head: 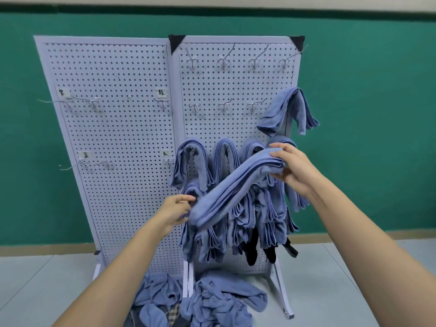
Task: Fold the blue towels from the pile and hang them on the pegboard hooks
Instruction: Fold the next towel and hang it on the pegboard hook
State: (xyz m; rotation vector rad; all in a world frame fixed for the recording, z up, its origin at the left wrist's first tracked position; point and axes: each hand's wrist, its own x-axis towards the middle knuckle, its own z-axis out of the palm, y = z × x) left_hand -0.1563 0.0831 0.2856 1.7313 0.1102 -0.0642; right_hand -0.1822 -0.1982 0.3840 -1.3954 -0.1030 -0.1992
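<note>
A folded blue towel (pixel 231 187) stretches slanted in front of the right pegboard (pixel 236 86). My right hand (pixel 292 168) grips its upper end, fingers over the top and thumb beneath. My left hand (pixel 175 208) pinches its lower end. Behind it several folded blue towels (pixel 193 161) hang on the board's lower hooks. One more hung towel (pixel 286 109) drapes over a hook at the right edge. A loose pile of blue towels (pixel 212 300) lies on the floor at the boards' feet.
The left pegboard (pixel 113 138) carries bare hooks and small paper labels. Empty hooks (pixel 224 60) line the top two rows of the right board. Dark cloths (pixel 251 253) hang low behind the blue ones. A green wall stands behind, grey floor below.
</note>
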